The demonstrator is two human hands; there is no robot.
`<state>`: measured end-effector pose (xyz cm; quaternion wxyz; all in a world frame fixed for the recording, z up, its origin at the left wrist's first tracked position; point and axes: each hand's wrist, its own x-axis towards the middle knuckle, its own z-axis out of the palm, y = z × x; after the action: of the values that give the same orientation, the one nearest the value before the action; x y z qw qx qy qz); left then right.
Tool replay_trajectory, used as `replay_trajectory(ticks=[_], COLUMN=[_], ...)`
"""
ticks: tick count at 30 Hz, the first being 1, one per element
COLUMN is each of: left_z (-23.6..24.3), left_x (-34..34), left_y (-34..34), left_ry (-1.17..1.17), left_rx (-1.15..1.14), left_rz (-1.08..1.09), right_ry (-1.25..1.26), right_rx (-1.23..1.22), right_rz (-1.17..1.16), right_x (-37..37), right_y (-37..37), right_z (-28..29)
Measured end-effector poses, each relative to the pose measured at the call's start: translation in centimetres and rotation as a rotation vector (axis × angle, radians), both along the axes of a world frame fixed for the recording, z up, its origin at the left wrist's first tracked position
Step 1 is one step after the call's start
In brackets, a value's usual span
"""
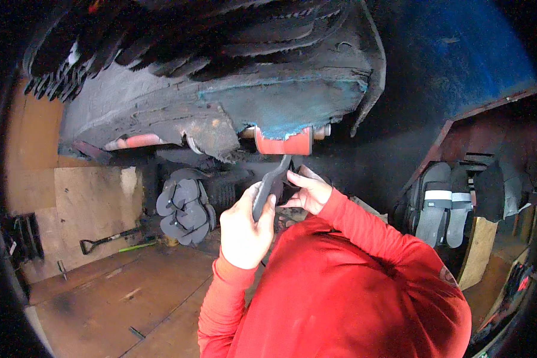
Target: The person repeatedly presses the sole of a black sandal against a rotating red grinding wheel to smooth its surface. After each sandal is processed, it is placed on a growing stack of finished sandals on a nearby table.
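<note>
A dark grey sandal (269, 186) is held on edge between my two hands, its far tip at the lower edge of a red grinding wheel (285, 145); whether it touches cannot be made out. My left hand (244, 230) is closed around the near end of the sole, thumb along its edge. From the other side my right hand (309, 190) pinches the sandal near its middle, by a dark part that looks like the strap. Above the wheel hangs a dusty blue-grey cloth flap (286, 104), which covers the wheel's top.
Dust-covered machine housing (143, 101) spreads overhead, with many dark soles piled on top. Grey flip-flops (187, 209) are stacked to the left. Sandals with white bands (438, 197) stand at the right by a blue panel (477, 53). A black-handled tool (104, 241) lies on the floor.
</note>
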<state>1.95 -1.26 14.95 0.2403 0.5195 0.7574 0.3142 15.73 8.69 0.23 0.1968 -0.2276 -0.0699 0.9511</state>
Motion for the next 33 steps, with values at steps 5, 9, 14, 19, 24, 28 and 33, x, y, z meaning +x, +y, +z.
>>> replay_trajectory(ticks=[5, 9, 14, 19, 24, 28, 33], left_z=[4.4, 5.3, -1.3, -0.8, 0.4, -3.0, -9.5], left_x=[1.7, 2.7, 1.6, 2.2, 2.9, 2.8, 2.1], left_y=[-4.5, -3.3, 0.0, -4.8, -7.9, -13.4, -13.1], left_ry=[-0.067, -0.002, -0.015, -0.077, -0.097, -0.216, -0.42], left_rx=[-0.029, 0.021, 0.114, 0.096, 0.092, 0.071, -0.136], left_rz=[0.1, 0.06, -0.007, 0.053, 0.113, 0.167, 0.182], right_ry=[0.095, -0.026, -0.089, -0.064, -0.111, -0.102, -0.481], right_rx=[0.122, 0.084, 0.173, 0.217, 0.193, 0.561, 1.15], right_rz=[0.044, 0.124, -0.021, -0.007, -0.031, -0.05, -0.011], right_x=[0.7, 0.6, 0.4, 1.4, 1.3, 1.4, 1.9], right_y=[-2.4, -1.8, 0.7, -1.3, -2.9, -3.7, -4.0], right_z=[1.4, 1.2, -1.0, -1.0, 0.3, -0.1, -2.8])
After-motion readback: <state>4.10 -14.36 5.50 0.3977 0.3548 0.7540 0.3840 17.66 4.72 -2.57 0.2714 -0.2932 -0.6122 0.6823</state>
